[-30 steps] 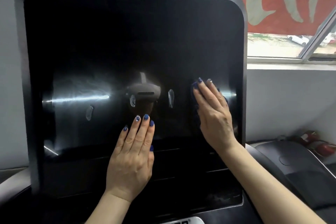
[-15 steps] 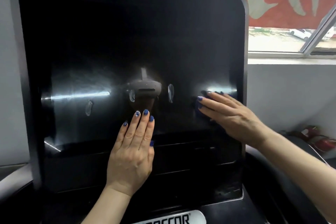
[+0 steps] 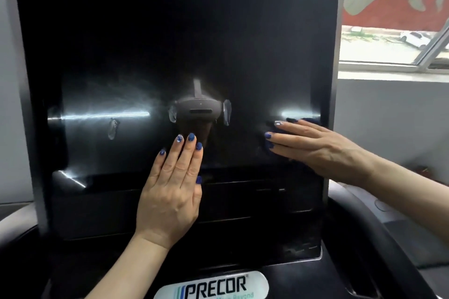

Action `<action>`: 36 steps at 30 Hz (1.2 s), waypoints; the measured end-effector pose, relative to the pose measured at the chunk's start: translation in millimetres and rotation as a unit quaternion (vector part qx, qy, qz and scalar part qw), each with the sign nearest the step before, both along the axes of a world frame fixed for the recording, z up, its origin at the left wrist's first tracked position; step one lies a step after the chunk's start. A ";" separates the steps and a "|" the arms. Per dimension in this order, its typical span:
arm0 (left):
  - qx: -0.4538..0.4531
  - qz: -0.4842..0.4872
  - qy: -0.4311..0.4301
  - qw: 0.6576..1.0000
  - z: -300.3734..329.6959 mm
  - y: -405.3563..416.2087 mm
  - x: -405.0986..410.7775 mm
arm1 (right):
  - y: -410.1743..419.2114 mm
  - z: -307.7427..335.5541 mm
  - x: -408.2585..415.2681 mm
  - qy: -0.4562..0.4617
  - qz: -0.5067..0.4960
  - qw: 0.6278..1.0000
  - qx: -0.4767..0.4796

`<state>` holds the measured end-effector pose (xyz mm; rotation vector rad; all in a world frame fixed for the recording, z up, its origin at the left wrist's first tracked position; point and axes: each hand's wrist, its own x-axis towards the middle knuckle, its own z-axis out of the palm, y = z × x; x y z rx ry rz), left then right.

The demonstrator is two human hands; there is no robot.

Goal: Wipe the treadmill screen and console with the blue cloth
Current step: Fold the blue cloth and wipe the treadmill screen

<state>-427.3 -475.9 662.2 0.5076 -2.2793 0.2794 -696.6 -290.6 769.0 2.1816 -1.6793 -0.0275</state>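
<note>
Single head-worn view, facing forward and slightly down, close to the screen (image 3: 170, 56)

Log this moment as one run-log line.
stage: wiping | right hand: flat, pressing blue cloth on treadmill screen, right side | left hand: flat on screen's lower edge | console: not yet wiped

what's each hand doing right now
Left hand: open, flat on the screen, holding nothing.
Right hand: open, straight fingers pressing the blue cloth against the screen.
</note>
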 end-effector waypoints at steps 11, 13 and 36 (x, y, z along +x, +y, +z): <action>-0.001 -0.003 0.006 1.000 -0.6 0.2 0.4 | 1.0 -9.2 8.6 0.000 0.025 0.999 0.030; 0.000 -0.001 0.005 1.000 -1.0 -0.1 1.0 | -17.1 -17.3 25.5 -0.006 0.033 0.999 0.017; 0.011 -0.004 -0.003 1.000 -2.0 0.5 1.8 | -65.0 -13.9 18.4 -0.189 -0.279 0.861 -0.381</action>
